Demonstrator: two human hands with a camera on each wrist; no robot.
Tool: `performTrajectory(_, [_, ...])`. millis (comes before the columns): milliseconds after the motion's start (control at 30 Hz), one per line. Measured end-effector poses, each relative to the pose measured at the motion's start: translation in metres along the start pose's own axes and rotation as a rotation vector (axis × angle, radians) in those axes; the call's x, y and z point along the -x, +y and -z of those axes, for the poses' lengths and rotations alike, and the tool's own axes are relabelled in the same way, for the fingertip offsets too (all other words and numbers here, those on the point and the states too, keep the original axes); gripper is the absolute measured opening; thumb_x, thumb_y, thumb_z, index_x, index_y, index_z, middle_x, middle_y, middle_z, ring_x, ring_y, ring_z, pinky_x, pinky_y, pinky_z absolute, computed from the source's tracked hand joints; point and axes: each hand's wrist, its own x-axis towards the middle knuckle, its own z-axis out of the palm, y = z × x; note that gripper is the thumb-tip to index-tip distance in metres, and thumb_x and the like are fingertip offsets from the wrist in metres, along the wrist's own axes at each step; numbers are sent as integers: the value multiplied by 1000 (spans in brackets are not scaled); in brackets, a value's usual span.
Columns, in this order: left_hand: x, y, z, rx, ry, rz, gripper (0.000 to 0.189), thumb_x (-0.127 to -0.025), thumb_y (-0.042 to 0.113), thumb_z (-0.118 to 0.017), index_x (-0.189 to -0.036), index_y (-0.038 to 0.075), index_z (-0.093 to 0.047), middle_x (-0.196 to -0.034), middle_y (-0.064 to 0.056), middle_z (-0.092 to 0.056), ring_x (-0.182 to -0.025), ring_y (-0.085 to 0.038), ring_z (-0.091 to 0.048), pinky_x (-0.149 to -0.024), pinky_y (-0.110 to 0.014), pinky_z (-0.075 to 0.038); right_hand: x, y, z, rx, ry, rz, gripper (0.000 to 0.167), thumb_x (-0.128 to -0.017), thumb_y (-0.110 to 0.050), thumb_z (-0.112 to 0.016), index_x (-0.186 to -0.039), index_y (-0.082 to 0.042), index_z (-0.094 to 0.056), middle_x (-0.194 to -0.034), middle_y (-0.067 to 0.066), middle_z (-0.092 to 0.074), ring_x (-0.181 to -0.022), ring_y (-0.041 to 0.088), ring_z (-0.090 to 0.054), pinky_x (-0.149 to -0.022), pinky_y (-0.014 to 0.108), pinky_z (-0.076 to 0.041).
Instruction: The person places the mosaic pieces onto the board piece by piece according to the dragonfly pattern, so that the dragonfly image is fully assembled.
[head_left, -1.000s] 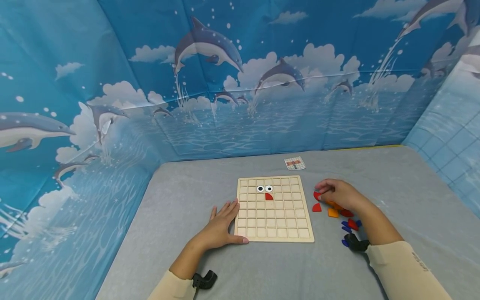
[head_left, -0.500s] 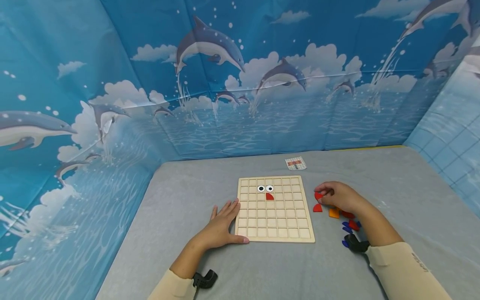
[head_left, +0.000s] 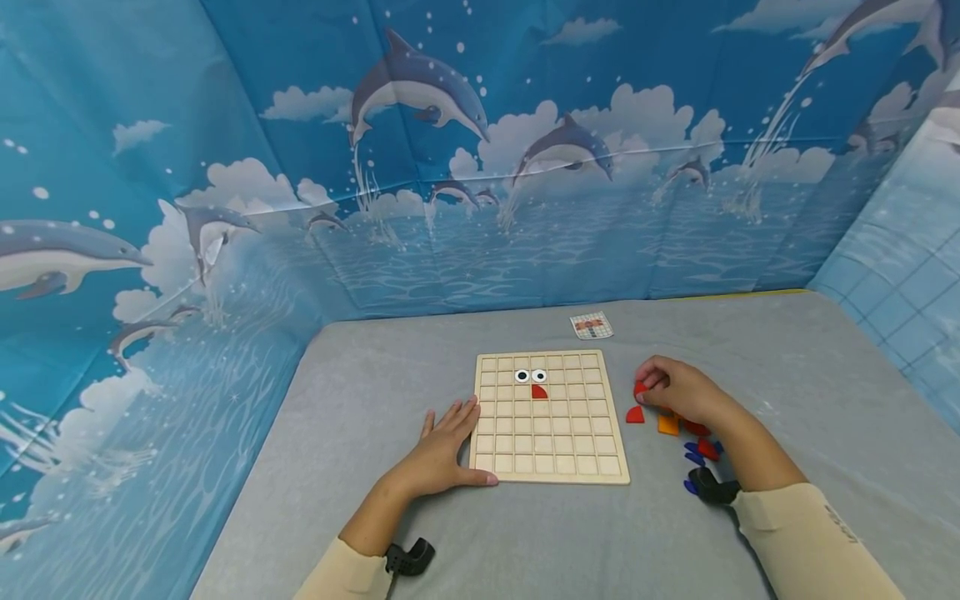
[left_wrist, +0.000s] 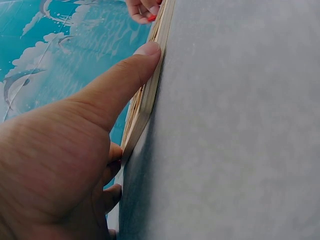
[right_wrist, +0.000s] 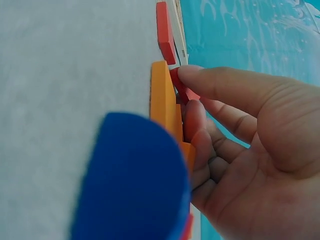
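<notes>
A light wooden grid board (head_left: 562,442) lies on the grey cloth. Two round eye pieces (head_left: 530,377) and a red quarter-round piece (head_left: 539,392) sit in its upper cells. My left hand (head_left: 438,462) rests along the board's left edge with straight fingers, its thumb against the near edge. To the right of the board, my right hand (head_left: 684,392) pinches a red piece (right_wrist: 180,85) between thumb and fingers. Another red quarter-round piece (head_left: 634,415) lies just below it on the cloth. Beside the fingers in the right wrist view is an orange piece (right_wrist: 162,95).
Under and near the right forearm lie loose orange (head_left: 668,426), red (head_left: 707,450) and blue (head_left: 693,455) pieces. A small printed card (head_left: 591,326) with a grid picture lies behind the board. A dolphin-print backdrop (head_left: 480,250) hangs around the table.
My right hand has shifted slightly to the right, away from the board, with the red piece between its fingers. The left hand and the board stay in place.
</notes>
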Motion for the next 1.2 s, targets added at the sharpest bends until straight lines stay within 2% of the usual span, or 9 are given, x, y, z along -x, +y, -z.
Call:
performTrajectory(400, [0,2,2,-7,-2,1,118,-77,67,-76,-164,15,-15,-172,3,-8,-160,-26,-3,-124,-64,5,1,-3,1,-13,34,2,21,-98,-16,-64,-114,-3,-60,-99,11,-60,-83,24,-54,-67,31,-49])
performTrajectory(600, [0,3,2,-11,-1,-2,118,-78,66,-77,-164,15,-15,-172,2,-7,-160,-26,-3,-124,-64,5,4,-18,-1,-125,12,-9,31,-98,-23,-66,-122,-5,-60,-105,10,-63,-90,26,-57,-73,33,-50])
performTrajectory(700, [0,3,2,-11,2,-5,118,-77,66,-77,-164,14,-15,-172,2,-8,-160,-26,-4,-124,-64,5,6,-28,-5,-197,-22,23,35,-98,-23,-65,-126,-2,-59,-108,12,-63,-94,28,-59,-77,35,-52])
performTrajectory(800, [0,3,1,-7,4,-8,118,-77,66,-77,-164,14,-16,-172,2,-8,-160,-27,-4,-124,-64,5,7,-36,-11,-224,-41,59,35,-98,-21,-65,-128,-2,-60,-110,13,-63,-97,29,-61,-80,37,-54])
performTrajectory(1200, [-1,2,0,-15,5,-2,118,-78,67,-76,-164,14,-15,-172,2,-8,-160,-26,-3,-124,-64,5,-2,-61,-40,-190,-67,181,23,-97,-13,-65,-117,-2,-67,-102,12,-65,-91,26,-60,-80,38,-53])
